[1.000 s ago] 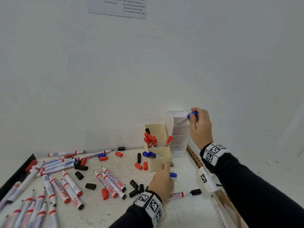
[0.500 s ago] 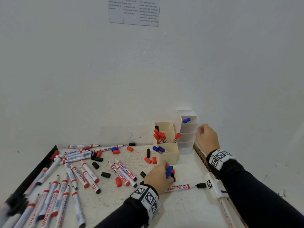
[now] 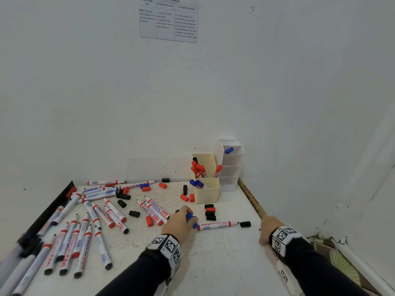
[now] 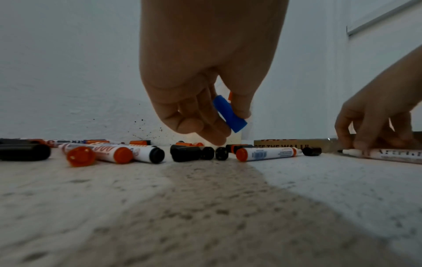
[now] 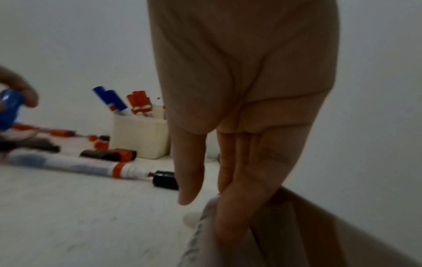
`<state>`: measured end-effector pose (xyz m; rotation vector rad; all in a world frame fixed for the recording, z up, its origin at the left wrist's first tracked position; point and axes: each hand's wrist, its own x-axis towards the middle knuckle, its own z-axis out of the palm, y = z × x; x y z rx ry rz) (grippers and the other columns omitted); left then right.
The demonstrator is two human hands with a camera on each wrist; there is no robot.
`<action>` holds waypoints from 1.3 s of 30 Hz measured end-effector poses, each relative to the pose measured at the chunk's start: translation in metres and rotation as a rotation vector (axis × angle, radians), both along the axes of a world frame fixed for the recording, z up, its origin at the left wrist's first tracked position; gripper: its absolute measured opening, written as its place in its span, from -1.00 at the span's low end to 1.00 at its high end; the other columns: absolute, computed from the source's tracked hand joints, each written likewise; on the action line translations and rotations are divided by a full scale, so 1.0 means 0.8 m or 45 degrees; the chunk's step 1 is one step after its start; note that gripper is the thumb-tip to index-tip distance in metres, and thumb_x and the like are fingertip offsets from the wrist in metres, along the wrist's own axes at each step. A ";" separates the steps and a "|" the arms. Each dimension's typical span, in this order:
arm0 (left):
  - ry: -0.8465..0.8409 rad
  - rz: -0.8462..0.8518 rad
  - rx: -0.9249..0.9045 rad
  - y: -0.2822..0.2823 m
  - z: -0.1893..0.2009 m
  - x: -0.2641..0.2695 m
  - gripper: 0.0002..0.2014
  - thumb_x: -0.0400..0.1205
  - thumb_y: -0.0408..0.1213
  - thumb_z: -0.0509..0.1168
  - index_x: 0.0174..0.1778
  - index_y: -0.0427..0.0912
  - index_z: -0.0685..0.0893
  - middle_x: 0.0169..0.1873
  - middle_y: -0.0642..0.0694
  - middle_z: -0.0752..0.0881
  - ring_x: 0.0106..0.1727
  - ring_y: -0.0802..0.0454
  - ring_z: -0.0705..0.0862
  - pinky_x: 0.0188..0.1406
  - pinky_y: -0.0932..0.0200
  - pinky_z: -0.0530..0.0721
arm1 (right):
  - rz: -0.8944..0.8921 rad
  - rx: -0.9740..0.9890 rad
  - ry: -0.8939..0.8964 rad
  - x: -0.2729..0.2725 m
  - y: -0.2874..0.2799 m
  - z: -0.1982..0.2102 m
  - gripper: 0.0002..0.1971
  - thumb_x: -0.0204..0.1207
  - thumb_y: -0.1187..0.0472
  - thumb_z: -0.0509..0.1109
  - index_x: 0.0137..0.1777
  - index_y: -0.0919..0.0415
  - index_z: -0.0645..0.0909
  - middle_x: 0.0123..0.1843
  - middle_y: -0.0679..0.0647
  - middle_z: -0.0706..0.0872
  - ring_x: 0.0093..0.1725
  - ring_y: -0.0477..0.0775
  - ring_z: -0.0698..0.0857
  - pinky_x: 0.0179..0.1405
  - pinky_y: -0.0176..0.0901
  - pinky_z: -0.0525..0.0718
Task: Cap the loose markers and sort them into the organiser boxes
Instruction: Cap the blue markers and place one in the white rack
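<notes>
Bare table [image 3: 213,259] in the near middle, between both arms, gives free passage. Left half clogged with loose markers [image 3: 102,216] and caps [image 3: 134,214]; more caps [image 3: 210,212] lie just before the boxes [image 3: 208,190]. Walls close in behind and right of the boxes.

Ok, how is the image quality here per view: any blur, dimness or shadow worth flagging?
Head view: evenly lit and sharp, walls bowed by the wide angle. Left wrist view: dim, the left hand casting a broad shadow on the table; blue cap clear. Right wrist view: dim and motion-smeared, the right hand filling the centre.
</notes>
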<state>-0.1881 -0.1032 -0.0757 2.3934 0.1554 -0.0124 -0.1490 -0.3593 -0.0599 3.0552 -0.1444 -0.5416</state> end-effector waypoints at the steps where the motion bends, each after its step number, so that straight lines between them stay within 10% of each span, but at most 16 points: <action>1: -0.005 0.012 -0.023 0.002 0.000 -0.002 -0.75 0.66 -0.10 0.21 0.20 -0.10 0.48 -0.09 -0.05 0.62 -0.09 0.03 0.60 0.05 0.14 0.62 | 0.011 0.016 0.000 -0.002 0.004 -0.002 -0.77 0.43 0.21 0.44 0.05 0.23 0.57 0.06 0.09 0.68 0.04 0.04 0.71 -0.14 -0.35 0.59; 10: -0.176 0.170 -0.446 0.013 0.009 -0.015 -0.87 0.62 -0.17 0.29 0.01 -0.10 0.53 -0.22 -0.02 0.61 -0.25 0.08 0.56 -0.20 0.25 0.59 | 0.425 0.751 -0.241 -0.015 0.065 0.024 -0.73 0.59 0.19 0.22 0.27 0.04 0.55 0.02 -0.01 0.53 -0.01 -0.06 0.51 -0.14 -0.40 0.41; 18: -0.128 0.061 -0.665 0.024 0.014 -0.031 -0.94 0.63 -0.26 0.29 -0.02 -0.12 0.56 -0.27 0.00 0.73 -0.45 0.17 0.66 -0.43 0.44 0.60 | 0.716 0.870 -0.274 -0.029 0.116 0.020 -0.73 0.56 0.13 0.29 0.24 0.03 0.63 0.16 0.00 0.68 0.07 -0.08 0.60 -0.03 -0.44 0.45; 35: 0.097 -0.185 -0.456 0.041 0.019 -0.046 -0.95 0.61 -0.32 0.28 -0.05 -0.11 0.57 -0.23 -0.04 0.74 -0.41 0.16 0.67 -0.38 0.33 0.62 | 0.726 0.941 -0.226 -0.041 0.133 -0.004 -0.63 0.57 0.04 0.30 0.37 -0.16 0.48 0.06 -0.18 0.70 0.10 -0.15 0.63 0.20 -0.21 0.53; 39: 0.061 -0.281 -0.257 0.042 0.025 -0.049 -0.82 0.69 -0.31 0.02 -0.21 -0.03 0.41 -0.42 0.08 0.45 -0.51 0.18 0.36 -0.55 0.37 0.34 | 0.805 0.948 -0.197 -0.055 0.155 0.007 -0.81 0.65 0.02 0.15 0.11 0.04 0.53 -0.15 -0.10 0.65 -0.15 -0.08 0.61 -0.09 -0.22 0.53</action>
